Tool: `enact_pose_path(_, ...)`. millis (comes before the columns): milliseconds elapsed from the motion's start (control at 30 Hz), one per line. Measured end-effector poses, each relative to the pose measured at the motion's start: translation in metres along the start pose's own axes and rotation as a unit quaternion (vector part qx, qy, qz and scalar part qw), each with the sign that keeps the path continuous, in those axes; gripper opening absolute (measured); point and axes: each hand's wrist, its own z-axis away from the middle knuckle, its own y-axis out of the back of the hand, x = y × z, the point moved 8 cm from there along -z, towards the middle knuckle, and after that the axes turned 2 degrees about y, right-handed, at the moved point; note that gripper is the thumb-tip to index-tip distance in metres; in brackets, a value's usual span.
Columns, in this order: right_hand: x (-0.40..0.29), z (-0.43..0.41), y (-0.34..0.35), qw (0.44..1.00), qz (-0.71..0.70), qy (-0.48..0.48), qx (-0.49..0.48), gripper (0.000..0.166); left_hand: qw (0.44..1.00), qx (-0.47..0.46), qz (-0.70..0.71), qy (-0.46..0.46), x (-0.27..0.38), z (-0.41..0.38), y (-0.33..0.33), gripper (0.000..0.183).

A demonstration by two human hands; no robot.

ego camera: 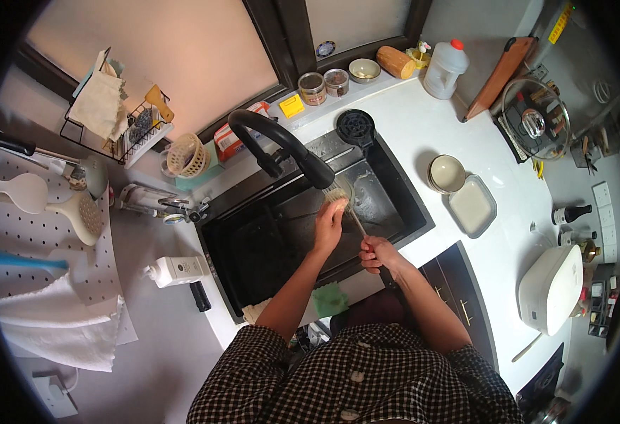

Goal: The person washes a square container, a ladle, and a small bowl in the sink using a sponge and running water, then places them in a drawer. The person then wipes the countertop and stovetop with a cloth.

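My left hand [329,228] grips a pale bristly scrubber [336,195] against the head of a long-handled metal utensil [358,222]. That head is partly hidden; it looks round, perhaps a ladle or skimmer. Closed around the utensil's dark handle with a red part is my right hand [380,255]. Both hands are over a black double sink [394,185]. Water runs from the black gooseneck faucet [318,170] onto the scrubber and the utensil's head. Wet patches and droplets show on the sink bottom beyond.
Stacked bowls [447,174] and a shallow rectangular dish [472,206] stand on the white counter to the right. A black round drain basket [355,126] sits at the sink's far corner. A white pump bottle [177,271] is at left; a green cloth [331,298] hangs over the front edge.
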Motion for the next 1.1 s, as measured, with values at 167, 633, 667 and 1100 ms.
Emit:
enact_pose_path(167,0.013,-0.012,0.009,0.999,-0.026,-0.012,-0.029,0.033,0.993,-0.072,-0.096,-0.02,-0.008,-0.005,-0.005,0.019)
enact_pose_path(633,0.016,-0.012,0.004,0.997,-0.055,-0.004,-0.048,0.036,0.929,-0.161,-0.308,0.125,-0.02,-0.024,-0.001,0.014)
enact_pose_path(667,0.016,-0.012,0.006,0.998,-0.052,-0.001,-0.041,0.036,0.951,-0.123,-0.274,0.077,-0.017,-0.023,-0.009,0.013)
enact_pose_path(1100,0.008,-0.005,0.015,0.997,0.058,0.042,0.042,0.037,0.973,-0.152,-0.176,-0.003,-0.026,-0.033,-0.031,0.013)
